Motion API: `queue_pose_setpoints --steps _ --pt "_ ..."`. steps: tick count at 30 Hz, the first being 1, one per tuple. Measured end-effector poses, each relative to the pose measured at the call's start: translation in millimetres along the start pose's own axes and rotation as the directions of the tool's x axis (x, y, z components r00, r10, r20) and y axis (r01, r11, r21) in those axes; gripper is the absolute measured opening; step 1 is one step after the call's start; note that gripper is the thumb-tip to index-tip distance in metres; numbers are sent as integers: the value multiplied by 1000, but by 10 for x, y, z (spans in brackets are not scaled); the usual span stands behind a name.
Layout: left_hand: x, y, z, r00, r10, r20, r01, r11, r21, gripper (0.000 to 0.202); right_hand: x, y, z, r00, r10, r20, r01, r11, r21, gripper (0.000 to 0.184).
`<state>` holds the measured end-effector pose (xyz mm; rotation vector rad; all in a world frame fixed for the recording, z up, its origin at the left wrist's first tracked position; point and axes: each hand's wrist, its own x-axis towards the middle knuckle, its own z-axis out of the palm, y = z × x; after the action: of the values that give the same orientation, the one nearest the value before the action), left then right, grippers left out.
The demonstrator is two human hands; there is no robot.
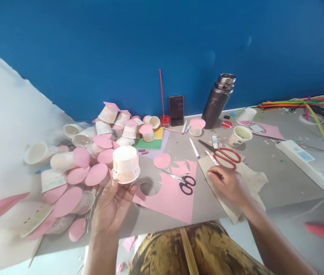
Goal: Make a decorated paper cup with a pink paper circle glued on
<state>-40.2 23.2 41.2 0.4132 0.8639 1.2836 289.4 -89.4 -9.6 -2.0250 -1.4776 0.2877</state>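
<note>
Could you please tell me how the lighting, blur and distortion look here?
Head view: stretched and soft toward the edges, as at the far-left pink oval; crisper centrally, at the black-handled scissors; held cup pale and brightly lit.

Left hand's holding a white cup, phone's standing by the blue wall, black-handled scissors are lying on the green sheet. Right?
Not quite: the black-handled scissors lie on the cut pink sheet, not the green one, as the head view shows. The left hand does hold a white cup, and the phone stands by the blue wall.
</note>
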Motion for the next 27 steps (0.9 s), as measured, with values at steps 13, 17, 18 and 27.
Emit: queue_pose_setpoints --steps 13,17,18,27 --pt "-17 -11 118 994 -38 -104 41 999 32 47 125 -15 -50 999 37 -18 -39 995 -91 26" --pt "-12 -99 130 990 -85 -110 88 996 20 45 224 177 -145 990 103 -91 -119 974 -193 25" --pt "-14 -129 132 990 -103 -98 105 994 8 44 242 214 -147 989 108 -105 -127 970 -207 25" --pt "-20 -331 107 972 -233 33 236 966 -110 19 240 349 47 998 21 -52 -31 981 -192 30"
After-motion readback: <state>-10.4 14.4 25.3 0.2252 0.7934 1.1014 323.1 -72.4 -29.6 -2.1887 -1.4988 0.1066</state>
